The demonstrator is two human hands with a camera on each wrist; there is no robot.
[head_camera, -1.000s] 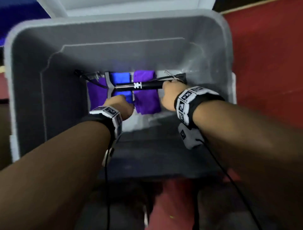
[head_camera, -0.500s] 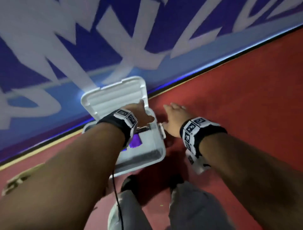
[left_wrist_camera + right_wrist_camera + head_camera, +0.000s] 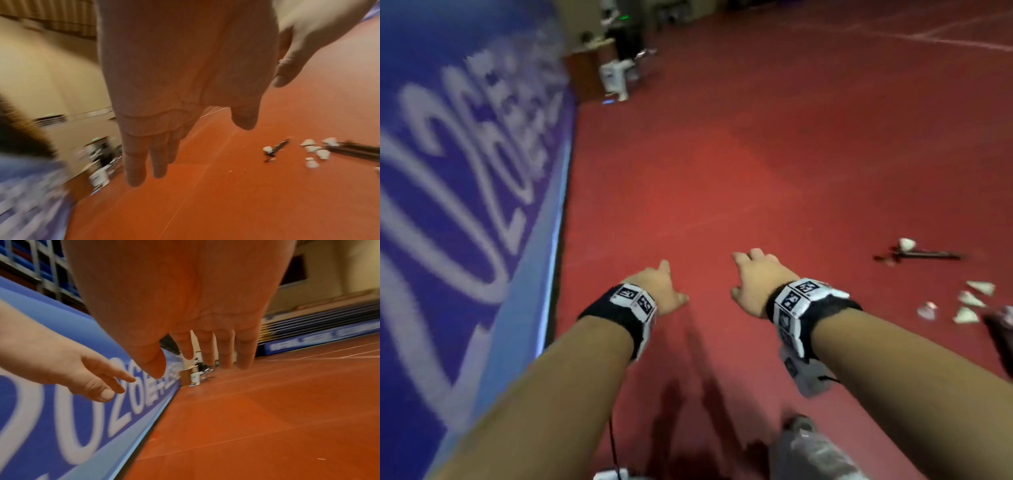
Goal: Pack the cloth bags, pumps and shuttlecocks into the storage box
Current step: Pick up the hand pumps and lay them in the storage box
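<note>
Both hands hang empty in the air above the red floor. My left hand point(image 3: 661, 289) has its fingers point(image 3: 135, 162) straight and relaxed. My right hand point(image 3: 755, 281) is also open, with fingers point(image 3: 226, 350) spread and pointing forward. Far to the right on the floor lies a black pump point(image 3: 924, 255) with a white shuttlecock point(image 3: 906, 244) beside it. Several more white shuttlecocks point(image 3: 969, 301) lie nearer, well right of my right hand; they also show in the left wrist view as shuttlecocks point(image 3: 316, 151) beside a pump point(image 3: 275, 151). The storage box is out of view.
A blue banner wall point(image 3: 465, 205) with white lettering runs along the left. A wooden desk with equipment point(image 3: 606, 68) stands far ahead by the wall. A dark object point(image 3: 1000, 329) shows at the right edge. My shoe point(image 3: 799, 425) is at the bottom.
A second ago both hands held a black pump inside the grey box. They let go and pulled out, and the view turned right, away from the box, toward the items on the floor.
</note>
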